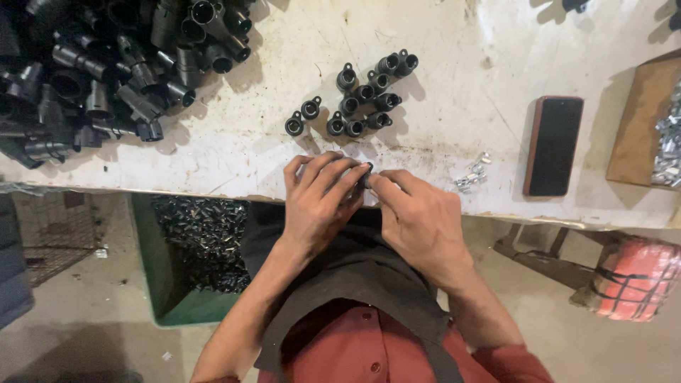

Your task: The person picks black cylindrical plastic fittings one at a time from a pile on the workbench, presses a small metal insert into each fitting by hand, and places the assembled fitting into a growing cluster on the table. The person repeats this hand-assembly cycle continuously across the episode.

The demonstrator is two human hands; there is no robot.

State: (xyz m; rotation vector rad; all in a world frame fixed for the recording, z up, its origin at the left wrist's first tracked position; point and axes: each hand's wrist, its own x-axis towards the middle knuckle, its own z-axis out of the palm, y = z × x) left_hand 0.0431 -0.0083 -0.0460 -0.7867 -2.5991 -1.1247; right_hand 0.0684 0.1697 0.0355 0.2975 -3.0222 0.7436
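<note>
My left hand (320, 200) and my right hand (415, 213) meet at the near edge of the white worktable (454, 85). Between their fingertips sits a small black plastic part (363, 176), mostly hidden by my fingers. Both hands grip it. Just beyond my hands stands a cluster of several small black round fittings (365, 96), upright on the table.
A large heap of black plastic tube fittings (106, 64) fills the table's far left. A dark phone (553, 145) lies at the right, small silver clips (474, 174) beside it, a cardboard box of metal clips (656, 128) further right. Below the table stands a green bin of black parts (202, 241).
</note>
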